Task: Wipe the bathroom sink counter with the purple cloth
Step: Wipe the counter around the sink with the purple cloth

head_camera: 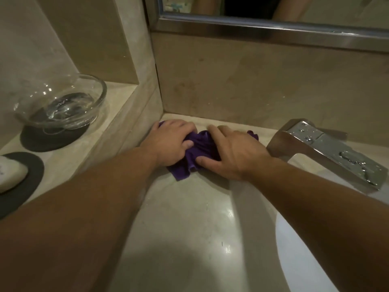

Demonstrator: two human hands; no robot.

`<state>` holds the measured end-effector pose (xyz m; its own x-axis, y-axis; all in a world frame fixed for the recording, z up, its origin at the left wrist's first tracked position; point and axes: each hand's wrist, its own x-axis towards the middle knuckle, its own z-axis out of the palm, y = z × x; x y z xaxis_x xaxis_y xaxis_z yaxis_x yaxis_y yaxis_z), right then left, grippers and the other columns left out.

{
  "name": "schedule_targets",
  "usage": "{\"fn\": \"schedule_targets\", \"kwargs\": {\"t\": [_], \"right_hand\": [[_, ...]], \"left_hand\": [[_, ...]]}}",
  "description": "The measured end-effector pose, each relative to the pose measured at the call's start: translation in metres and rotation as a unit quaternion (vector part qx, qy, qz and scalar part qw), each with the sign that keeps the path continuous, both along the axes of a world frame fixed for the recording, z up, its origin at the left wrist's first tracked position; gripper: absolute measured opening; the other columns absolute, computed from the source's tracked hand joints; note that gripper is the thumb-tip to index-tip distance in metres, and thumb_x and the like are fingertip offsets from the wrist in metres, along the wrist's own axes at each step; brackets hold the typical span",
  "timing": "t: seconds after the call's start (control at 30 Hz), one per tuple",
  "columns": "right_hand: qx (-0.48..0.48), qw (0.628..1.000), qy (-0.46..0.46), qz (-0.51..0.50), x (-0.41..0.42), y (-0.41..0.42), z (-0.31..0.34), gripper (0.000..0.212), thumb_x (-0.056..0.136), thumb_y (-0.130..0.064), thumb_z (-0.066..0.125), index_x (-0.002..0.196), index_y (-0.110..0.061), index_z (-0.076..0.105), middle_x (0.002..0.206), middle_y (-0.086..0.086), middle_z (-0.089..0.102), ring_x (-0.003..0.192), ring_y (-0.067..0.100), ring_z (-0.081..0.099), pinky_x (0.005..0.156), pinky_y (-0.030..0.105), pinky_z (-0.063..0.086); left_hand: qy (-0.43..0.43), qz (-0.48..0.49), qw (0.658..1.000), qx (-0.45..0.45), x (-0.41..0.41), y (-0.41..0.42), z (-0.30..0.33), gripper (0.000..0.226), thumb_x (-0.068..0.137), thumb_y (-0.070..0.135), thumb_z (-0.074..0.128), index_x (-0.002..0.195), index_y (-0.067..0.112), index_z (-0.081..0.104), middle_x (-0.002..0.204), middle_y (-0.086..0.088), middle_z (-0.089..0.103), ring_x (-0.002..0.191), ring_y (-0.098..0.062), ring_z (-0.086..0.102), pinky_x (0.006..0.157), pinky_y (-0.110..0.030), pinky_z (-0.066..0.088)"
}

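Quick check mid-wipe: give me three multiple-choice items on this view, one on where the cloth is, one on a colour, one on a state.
1. Where is the purple cloth?
A. in the basin
B. in the back corner of the counter
C. on the faucet

2. What colour are the round mats?
A. dark grey
B. white
C. red

3. What state is the faucet top in?
A. dry
B. beaded with water
C. covered by cloth

Answers: B, it lies bunched near the walls, under the left hand and right hand; A, both look dark grey; B, droplets shine on it.
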<state>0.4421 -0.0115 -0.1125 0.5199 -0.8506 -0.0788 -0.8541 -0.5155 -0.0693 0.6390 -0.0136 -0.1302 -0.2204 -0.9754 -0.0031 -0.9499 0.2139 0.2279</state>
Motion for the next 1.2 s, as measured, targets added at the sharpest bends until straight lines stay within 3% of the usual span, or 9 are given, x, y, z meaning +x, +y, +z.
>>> {"fn": "schedule_targets", "kwargs": {"t": [0.1, 0.17, 0.37, 0.47, 0.7, 0.8, 0.87, 1.0, 1.2], "right_hand": [[-0.039, 0.998, 0.036, 0.024, -0.012, 0.02, -0.009, 0.094, 0.084, -0.082, 0.034, 0.156, -0.028, 0.006, 0.141, 0.012, 0.046, 0.115, 0.033, 0.053, 0.094, 0.044, 0.045], [-0.049, 0.997, 0.048, 0.036, -0.021, 0.032, -0.012, 0.094, 0.084, -0.082, 0.032, 0.156, -0.028, 0.007, 0.14, 0.013, 0.045, 0.114, 0.031, 0.051, 0.095, 0.042, 0.046], [-0.067, 0.996, 0.045, 0.039, -0.039, 0.058, -0.017, 0.091, 0.082, -0.086, 0.013, 0.157, -0.034, 0.013, 0.14, 0.01, 0.044, 0.11, 0.029, 0.052, 0.083, 0.037, 0.048], [-0.065, 0.997, 0.032, 0.023, -0.047, 0.07, -0.026, 0.082, 0.087, -0.084, 0.009, 0.158, -0.042, 0.008, 0.154, 0.009, 0.034, 0.13, 0.029, 0.041, 0.102, 0.042, 0.042], [-0.052, 0.995, -0.086, -0.028, -0.048, 0.092, -0.032, 0.073, 0.095, -0.074, 0.008, 0.158, -0.038, 0.016, 0.149, -0.001, 0.048, 0.132, 0.019, 0.045, 0.113, 0.038, 0.034], [-0.069, 0.991, -0.083, -0.082, -0.054, 0.105, -0.034, 0.07, 0.095, -0.07, 0.011, 0.156, -0.036, 0.023, 0.148, -0.002, 0.051, 0.128, 0.022, 0.051, 0.105, 0.043, 0.039], [-0.079, 0.988, -0.066, -0.115, -0.057, 0.112, -0.038, 0.069, 0.094, -0.071, 0.011, 0.153, -0.039, 0.03, 0.15, -0.002, 0.049, 0.131, 0.024, 0.048, 0.104, 0.046, 0.037], [-0.035, 0.984, -0.106, -0.137, -0.054, 0.115, -0.041, 0.066, 0.094, -0.07, 0.017, 0.151, -0.041, 0.032, 0.159, -0.003, 0.037, 0.146, 0.023, 0.031, 0.12, 0.052, 0.018], [-0.012, 0.98, -0.157, -0.119, -0.055, 0.119, -0.042, 0.065, 0.094, -0.069, 0.023, 0.151, -0.039, 0.035, 0.156, 0.0, 0.04, 0.141, 0.024, 0.038, 0.117, 0.044, 0.032]], "left_hand": [[0.003, -0.003, 0.998, 0.059, 0.003, 0.01, 0.005, 0.046, 0.1, 0.032, 0.046, 0.143, 0.043, 0.033, 0.141, 0.009, 0.049, 0.136, -0.017, 0.039, 0.115, -0.051, 0.022], [-0.029, -0.015, 0.995, 0.093, 0.002, 0.017, 0.007, 0.055, 0.104, 0.033, 0.039, 0.151, 0.051, 0.016, 0.156, 0.014, 0.034, 0.146, -0.017, 0.024, 0.12, -0.053, 0.013], [-0.053, -0.022, 0.989, 0.136, -0.002, 0.038, 0.008, 0.047, 0.106, 0.038, 0.029, 0.145, 0.063, 0.019, 0.165, 0.016, 0.011, 0.153, -0.022, 0.0, 0.12, -0.058, 0.001], [-0.054, -0.014, 0.99, 0.131, -0.002, 0.052, 0.006, 0.046, 0.106, 0.04, 0.026, 0.145, 0.064, 0.015, 0.166, 0.015, 0.004, 0.153, -0.024, -0.007, 0.12, -0.059, -0.003], [-0.04, -0.004, 0.992, 0.121, 0.001, 0.077, 0.004, 0.045, 0.104, 0.05, 0.025, 0.145, 0.064, 0.015, 0.166, 0.015, 0.003, 0.153, -0.02, -0.004, 0.122, -0.05, -0.003], [-0.014, 0.008, 0.993, 0.12, 0.001, 0.091, 0.003, 0.045, 0.098, 0.066, 0.02, 0.143, 0.066, 0.018, 0.165, 0.017, 0.003, 0.153, -0.018, -0.005, 0.122, -0.047, -0.005], [-0.014, 0.011, 0.992, 0.122, 0.001, 0.1, 0.003, 0.056, 0.088, 0.078, 0.015, 0.143, 0.067, 0.016, 0.165, 0.017, 0.002, 0.153, -0.017, -0.006, 0.122, -0.046, -0.005], [-0.035, 0.016, 0.992, 0.12, 0.0, 0.112, 0.002, 0.06, 0.088, 0.079, 0.024, 0.144, 0.066, 0.01, 0.165, 0.016, 0.0, 0.153, -0.019, -0.008, 0.122, -0.044, -0.005], [-0.048, 0.027, 0.992, 0.112, -0.002, 0.13, 0.001, 0.061, 0.09, 0.076, 0.024, 0.148, 0.062, 0.008, 0.166, 0.013, 0.0, 0.153, -0.019, -0.005, 0.121, -0.044, -0.003]]}}
